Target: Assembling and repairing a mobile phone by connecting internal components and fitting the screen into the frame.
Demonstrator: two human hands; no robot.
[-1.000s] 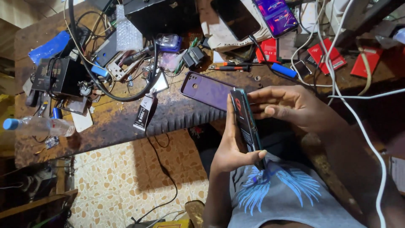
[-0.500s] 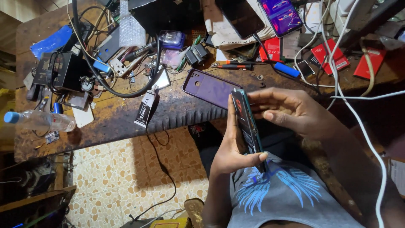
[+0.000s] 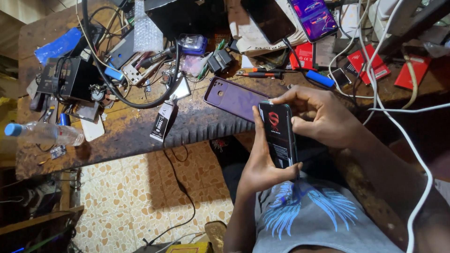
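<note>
We grip a black smartphone (image 3: 278, 136) above our lap: our left hand (image 3: 260, 164) clasps its lower edge, and our right hand (image 3: 323, 117) pinches its top corner. A purple phone case (image 3: 234, 98) lies just beyond on the cluttered workbench (image 3: 197, 122).

Your left hand (image 3: 262, 164) comes up from below with the forearm near upright, palm cupped, thumb stretched upward and fingertips curled in on the far side. Your right hand (image 3: 323, 117) reaches in from the right, forearm slanting down, fingers bent and pinching toward the left thumb.
</note>
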